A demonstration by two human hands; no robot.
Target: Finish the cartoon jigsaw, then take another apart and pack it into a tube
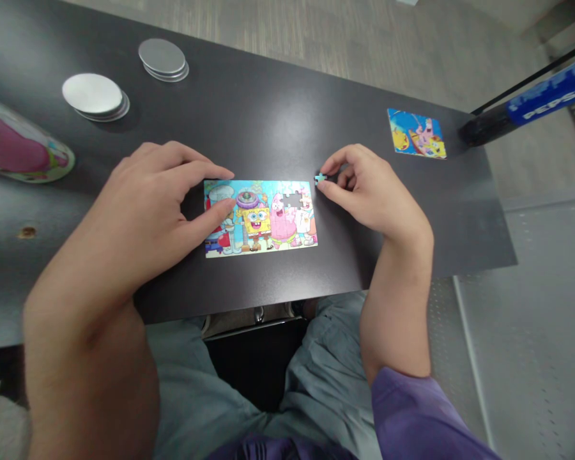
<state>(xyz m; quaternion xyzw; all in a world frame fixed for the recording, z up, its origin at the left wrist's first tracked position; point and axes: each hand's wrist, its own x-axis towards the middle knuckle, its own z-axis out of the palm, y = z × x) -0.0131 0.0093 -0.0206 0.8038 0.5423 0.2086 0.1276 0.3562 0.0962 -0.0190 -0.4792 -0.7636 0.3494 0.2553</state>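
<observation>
A cartoon jigsaw puzzle (pixel 257 227) lies on the dark table in front of me, with a gap in its upper right part where the table shows through. Over its left end rests my left hand (pixel 165 198), thumb on the picture and index finger along the top edge, fingers apart and holding nothing. Just beyond the upper right corner, my right hand (pixel 364 185) pinches a small light-blue puzzle piece (pixel 320 178) between thumb and index finger. The piece is apart from the puzzle.
Two stacks of silver discs, a nearer stack (pixel 93 94) and a farther stack (pixel 163 57), sit at the upper left. A pink printed cylinder (pixel 23 144) lies at the left edge. To the right are a small picture card (pixel 416 133) and a Pepsi bottle (pixel 531 105) near the table's end.
</observation>
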